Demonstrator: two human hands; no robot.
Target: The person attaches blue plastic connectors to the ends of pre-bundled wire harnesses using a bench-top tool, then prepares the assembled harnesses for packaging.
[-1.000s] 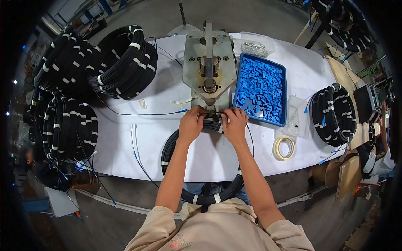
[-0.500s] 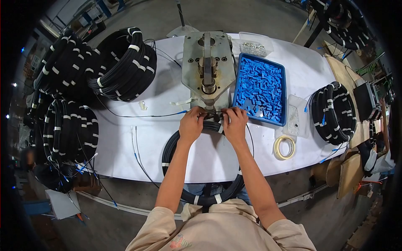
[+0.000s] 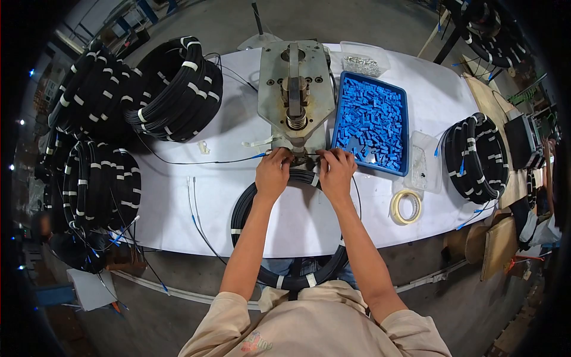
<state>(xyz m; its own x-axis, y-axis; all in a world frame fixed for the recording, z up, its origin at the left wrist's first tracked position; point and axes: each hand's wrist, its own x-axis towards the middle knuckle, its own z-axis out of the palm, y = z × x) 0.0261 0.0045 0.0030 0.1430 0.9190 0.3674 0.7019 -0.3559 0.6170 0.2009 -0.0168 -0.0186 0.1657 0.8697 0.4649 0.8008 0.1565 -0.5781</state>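
Both my hands are at the lower end of a metal press with a spring, on the white table. My left hand (image 3: 273, 174) pinches a thin black cable (image 3: 220, 161) near its blue piece (image 3: 257, 156), left of the press (image 3: 295, 89). My right hand (image 3: 336, 172) has its fingers closed on the cable at the right side of the press tip. The short stretch between my fingers is small and partly hidden. Below my hands a large black cable coil (image 3: 241, 208) with white tape bands hangs over the table's front edge.
A blue tray (image 3: 372, 122) of small blue parts stands right of the press, near a clear box (image 3: 361, 64) of metal pieces and a tape roll (image 3: 406, 207). Taped coils (image 3: 202, 89) are stacked at the left; another coil (image 3: 476, 157) lies at the right.
The view has shifted slightly, so the press and tray appear a little higher. My hands keep nearly the same places at the press.
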